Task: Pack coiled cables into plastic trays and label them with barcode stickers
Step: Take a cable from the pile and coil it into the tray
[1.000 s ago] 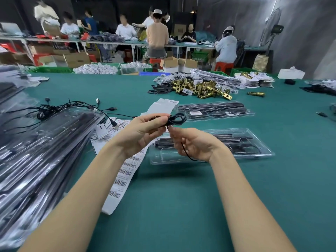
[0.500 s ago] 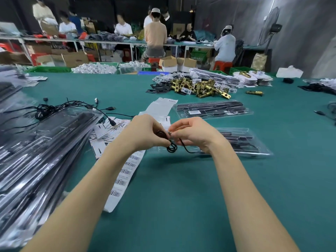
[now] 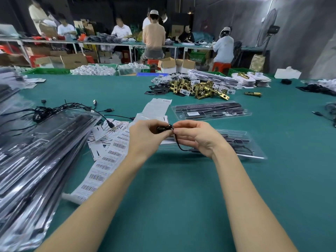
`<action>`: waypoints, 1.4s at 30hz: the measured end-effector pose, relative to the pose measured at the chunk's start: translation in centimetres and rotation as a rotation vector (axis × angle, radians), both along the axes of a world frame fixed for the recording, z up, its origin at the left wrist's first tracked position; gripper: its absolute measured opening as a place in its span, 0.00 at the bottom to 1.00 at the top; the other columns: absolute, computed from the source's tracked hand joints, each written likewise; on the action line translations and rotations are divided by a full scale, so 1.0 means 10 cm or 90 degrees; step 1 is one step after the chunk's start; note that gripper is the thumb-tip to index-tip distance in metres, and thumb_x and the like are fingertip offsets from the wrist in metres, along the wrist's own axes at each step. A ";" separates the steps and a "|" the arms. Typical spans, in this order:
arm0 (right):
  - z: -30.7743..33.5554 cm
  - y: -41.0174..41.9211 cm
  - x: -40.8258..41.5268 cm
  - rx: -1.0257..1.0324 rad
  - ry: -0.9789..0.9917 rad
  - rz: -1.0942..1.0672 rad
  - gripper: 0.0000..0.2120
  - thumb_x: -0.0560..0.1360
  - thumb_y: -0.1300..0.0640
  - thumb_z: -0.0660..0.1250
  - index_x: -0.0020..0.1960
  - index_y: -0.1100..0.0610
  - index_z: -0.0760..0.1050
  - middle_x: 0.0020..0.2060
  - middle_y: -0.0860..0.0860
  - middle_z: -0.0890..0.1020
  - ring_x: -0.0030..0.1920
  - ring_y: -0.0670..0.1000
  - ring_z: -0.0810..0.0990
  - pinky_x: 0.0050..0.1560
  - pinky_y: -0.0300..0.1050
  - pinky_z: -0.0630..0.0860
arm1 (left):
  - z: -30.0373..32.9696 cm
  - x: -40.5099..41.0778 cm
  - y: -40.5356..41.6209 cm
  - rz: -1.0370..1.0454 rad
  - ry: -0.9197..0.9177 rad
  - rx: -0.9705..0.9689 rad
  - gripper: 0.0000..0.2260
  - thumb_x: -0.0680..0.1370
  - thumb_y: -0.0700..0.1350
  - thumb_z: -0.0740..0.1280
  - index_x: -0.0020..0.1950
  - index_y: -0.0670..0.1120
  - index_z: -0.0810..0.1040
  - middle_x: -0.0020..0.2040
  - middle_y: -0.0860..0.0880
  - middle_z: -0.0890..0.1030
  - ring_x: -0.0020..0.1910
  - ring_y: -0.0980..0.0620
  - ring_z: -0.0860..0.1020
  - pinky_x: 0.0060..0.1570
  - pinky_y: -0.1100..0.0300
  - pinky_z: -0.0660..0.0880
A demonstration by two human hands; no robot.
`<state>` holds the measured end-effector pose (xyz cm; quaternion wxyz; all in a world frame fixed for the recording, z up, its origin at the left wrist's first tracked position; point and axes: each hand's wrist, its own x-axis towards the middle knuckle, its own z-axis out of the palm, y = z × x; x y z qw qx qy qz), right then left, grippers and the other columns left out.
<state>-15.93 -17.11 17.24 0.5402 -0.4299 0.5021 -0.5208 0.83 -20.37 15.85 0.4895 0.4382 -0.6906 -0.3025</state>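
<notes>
A small black coiled cable [image 3: 163,128] is held between both hands above the green table. My left hand [image 3: 143,137] grips the coil from the left. My right hand [image 3: 196,136] pinches it from the right, and a loose tail of the cable [image 3: 179,146] hangs down under that hand. Behind my right hand lies a clear plastic tray [image 3: 254,151] with black parts in it. A second, filled clear tray [image 3: 211,111] lies farther back. A long strip of barcode stickers [image 3: 101,166] runs across the table under my left forearm.
A tall pile of clear packed trays [image 3: 32,151] fills the left side, with loose black cables [image 3: 54,110] behind it. Brass door-latch parts [image 3: 198,88] are heaped at the back. More cables [image 3: 327,113] lie at the right edge. People work at far benches.
The cable coil has been drawn smaller and tighter between my hands. My hands dropped from a raised position and now sit close together just above the tray's near edge.
</notes>
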 end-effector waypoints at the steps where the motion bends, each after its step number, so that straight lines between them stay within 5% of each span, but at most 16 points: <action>1: -0.01 0.00 0.00 -0.006 -0.010 0.005 0.08 0.72 0.68 0.75 0.48 0.57 0.83 0.40 0.50 0.86 0.41 0.49 0.86 0.42 0.39 0.81 | -0.02 0.00 -0.01 -0.005 0.004 -0.003 0.05 0.70 0.41 0.79 0.45 0.47 0.88 0.39 0.54 0.86 0.41 0.58 0.84 0.48 0.62 0.80; 5: -0.03 0.02 0.01 -0.026 -0.004 0.016 0.09 0.72 0.68 0.74 0.47 0.56 0.81 0.40 0.49 0.85 0.40 0.47 0.85 0.42 0.39 0.81 | -0.08 -0.04 -0.01 -0.019 0.032 -0.013 0.06 0.70 0.40 0.78 0.45 0.47 0.88 0.38 0.55 0.86 0.40 0.60 0.84 0.45 0.68 0.78; 11: -0.06 0.05 -0.04 -0.008 -0.027 0.012 0.18 0.72 0.72 0.73 0.44 0.55 0.66 0.42 0.55 0.82 0.39 0.51 0.85 0.41 0.43 0.83 | -0.11 -0.05 -0.05 -0.090 0.259 0.200 0.07 0.70 0.36 0.78 0.44 0.45 0.86 0.41 0.48 0.87 0.41 0.55 0.84 0.47 0.66 0.79; 14: -0.11 0.08 -0.08 -0.013 -0.025 0.034 0.17 0.71 0.71 0.73 0.46 0.56 0.67 0.45 0.59 0.84 0.43 0.55 0.85 0.44 0.44 0.82 | -0.11 -0.06 -0.04 -0.195 0.340 0.295 0.06 0.73 0.34 0.74 0.48 0.42 0.84 0.43 0.45 0.86 0.41 0.52 0.84 0.47 0.64 0.79; 19: -0.16 0.09 -0.14 -0.045 0.011 0.090 0.23 0.69 0.67 0.76 0.60 0.54 0.74 0.47 0.59 0.83 0.44 0.56 0.83 0.55 0.51 0.82 | -0.12 0.01 -0.05 -0.334 0.332 0.413 0.07 0.77 0.36 0.69 0.54 0.41 0.83 0.48 0.46 0.86 0.46 0.56 0.83 0.50 0.68 0.79; 25: -0.11 0.08 -0.10 -0.169 0.151 0.077 0.14 0.71 0.67 0.77 0.54 0.56 0.82 0.46 0.56 0.84 0.43 0.51 0.83 0.47 0.44 0.81 | -0.01 0.13 -0.09 -0.410 0.229 0.411 0.11 0.82 0.39 0.63 0.61 0.37 0.80 0.54 0.45 0.83 0.52 0.55 0.81 0.60 0.64 0.76; 29: -0.03 0.07 -0.08 -0.189 0.278 0.029 0.13 0.68 0.63 0.79 0.50 0.51 0.84 0.48 0.56 0.85 0.44 0.49 0.84 0.50 0.48 0.83 | 0.10 0.15 -0.11 -0.388 0.152 0.373 0.10 0.82 0.41 0.64 0.55 0.39 0.83 0.51 0.44 0.84 0.49 0.54 0.81 0.57 0.64 0.78; 33: 0.00 0.09 -0.04 -0.196 0.341 0.008 0.12 0.69 0.60 0.79 0.51 0.50 0.85 0.45 0.50 0.86 0.38 0.46 0.84 0.41 0.38 0.79 | 0.11 0.12 -0.10 -0.337 0.147 0.369 0.09 0.80 0.42 0.67 0.55 0.38 0.83 0.47 0.45 0.85 0.43 0.57 0.82 0.48 0.68 0.78; 38: 0.07 0.13 -0.01 -0.259 0.484 0.020 0.19 0.68 0.58 0.80 0.57 0.48 0.81 0.51 0.45 0.83 0.48 0.37 0.81 0.50 0.26 0.72 | 0.12 0.07 -0.09 -0.215 0.200 0.402 0.02 0.79 0.40 0.70 0.48 0.46 0.78 0.42 0.43 0.82 0.32 0.54 0.79 0.41 0.66 0.80; 42: 0.01 0.16 0.00 -0.255 0.537 0.057 0.23 0.69 0.63 0.78 0.61 0.48 0.79 0.50 0.48 0.83 0.48 0.44 0.82 0.50 0.26 0.73 | 0.10 0.03 -0.06 -0.193 0.199 0.463 0.04 0.80 0.42 0.68 0.45 0.45 0.77 0.39 0.45 0.82 0.28 0.55 0.75 0.33 0.68 0.76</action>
